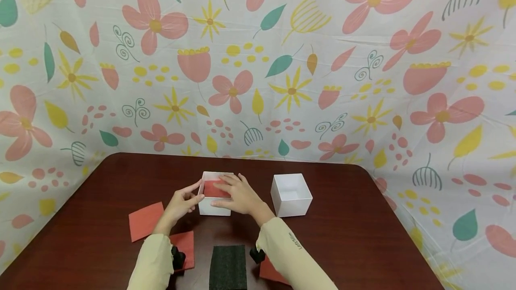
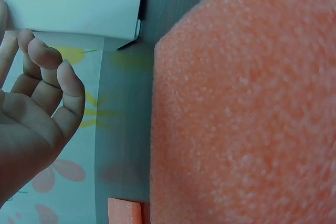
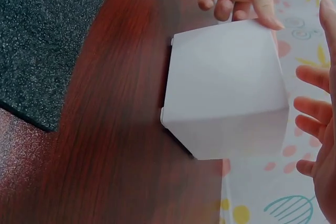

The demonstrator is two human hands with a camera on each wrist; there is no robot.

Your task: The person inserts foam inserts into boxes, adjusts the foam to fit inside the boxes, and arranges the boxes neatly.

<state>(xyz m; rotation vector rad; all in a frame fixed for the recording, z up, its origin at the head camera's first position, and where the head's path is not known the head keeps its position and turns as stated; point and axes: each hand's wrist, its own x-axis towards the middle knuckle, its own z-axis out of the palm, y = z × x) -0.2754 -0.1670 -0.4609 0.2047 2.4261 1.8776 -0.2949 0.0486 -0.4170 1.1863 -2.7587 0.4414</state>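
Note:
A white open box (image 1: 215, 207) stands near the table's middle with a red foam sheet (image 1: 211, 189) inside. At its left side, my left hand (image 1: 178, 206) holds the box with thumb and index finger at the rim; the other fingers curl loosely beside it. My right hand (image 1: 240, 195) reaches over the right side, its fingers spread and fairly straight across the opening above the red sheet. The right wrist view shows the left thumb on a corner of the box (image 3: 223, 72), with the right hand (image 3: 320, 114) beside it. The right fingertips' contact is partly hidden.
A second white box (image 1: 291, 207) stands open to the right. Red foam pieces lie at the left (image 1: 146, 221), under the left wrist (image 1: 186, 245) and by the right forearm (image 1: 273, 272). A black foam piece (image 1: 227, 267) lies at the front. A flowered cloth (image 1: 258, 79) hangs behind the table.

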